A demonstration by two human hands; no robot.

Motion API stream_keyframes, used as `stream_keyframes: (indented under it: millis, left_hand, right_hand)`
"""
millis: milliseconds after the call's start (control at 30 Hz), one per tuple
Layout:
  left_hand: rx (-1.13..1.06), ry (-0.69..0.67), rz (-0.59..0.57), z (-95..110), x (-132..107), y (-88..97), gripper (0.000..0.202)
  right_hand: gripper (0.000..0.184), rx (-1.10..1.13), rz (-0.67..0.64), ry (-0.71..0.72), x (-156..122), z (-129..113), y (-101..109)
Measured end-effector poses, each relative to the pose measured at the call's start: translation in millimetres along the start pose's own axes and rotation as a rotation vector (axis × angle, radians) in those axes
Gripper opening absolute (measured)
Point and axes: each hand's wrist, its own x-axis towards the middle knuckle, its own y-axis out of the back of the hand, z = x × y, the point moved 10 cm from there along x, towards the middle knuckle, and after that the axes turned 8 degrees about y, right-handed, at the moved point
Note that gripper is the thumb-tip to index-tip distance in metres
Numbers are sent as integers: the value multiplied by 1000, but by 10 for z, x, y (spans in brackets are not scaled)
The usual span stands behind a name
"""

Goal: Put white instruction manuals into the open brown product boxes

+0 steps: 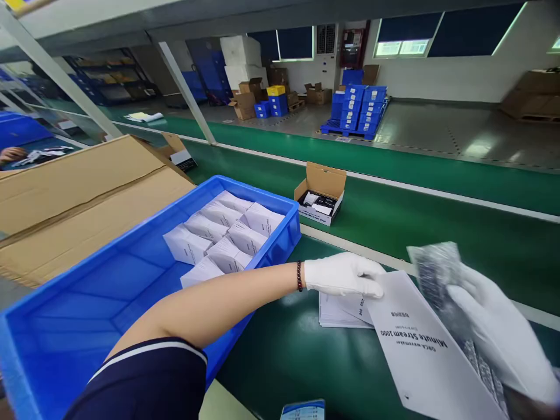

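My left hand (345, 274), in a white glove, pinches the corner of a white printed manual (420, 344) marked "Minute Stream 1000". The manual is lifted and tilted, above a stack of similar manuals (339, 312) on the green table. At the right, my gloved right hand (490, 321) is closed around a clear plastic bag (437, 274) with dark contents; motion smears it, so I cannot make out what is inside. The bag is held just beside the manual's right edge.
A blue crate (153, 245) on the left holds several stacks of manuals (227, 233). An open carton (321, 195) with black and white items stands on the green conveyor (394, 210). Large cardboard flaps (87, 192) lie behind the crate. A blue card (303, 410) sits at the near edge.
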Motion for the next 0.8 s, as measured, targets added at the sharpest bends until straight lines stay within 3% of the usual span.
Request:
stream_keyframes:
  millis: [100,200,300,367,467,567,700,800]
  left_hand:
    - [-28,-13,-68,16,-25,-52,23]
    - [6,-30,-98,7,-33,-22,23]
    - [56,-39,-109,-17,-27,52,22]
    - [96,-31,-102,-41,-21,116,21]
    - [101,-1,-111,-79,-20,185,20]
    - [106,17,-138,-102,-28,215,20]
    - [139,17,-124,-135,-6,279,21]
    - [175,67,-37,-228,40,396,24]
  right_hand:
    - [31,64,-68,40,512,-356,-149]
    - [32,-92,-123,306,1105,-890,-383]
    - [30,-335,-234,503,1628,-1263,-824]
    - [27,-394,-300,528,1963,-1394,-1127]
    - [29,-334,-354,439,2424,-1456,-1497]
    - [29,-291,-407,338,2694,-1387,-1838]
    - [28,-303,-500,253,2685,-1161,-2207]
    - [29,-352,-479,201,2612,-992,-2265]
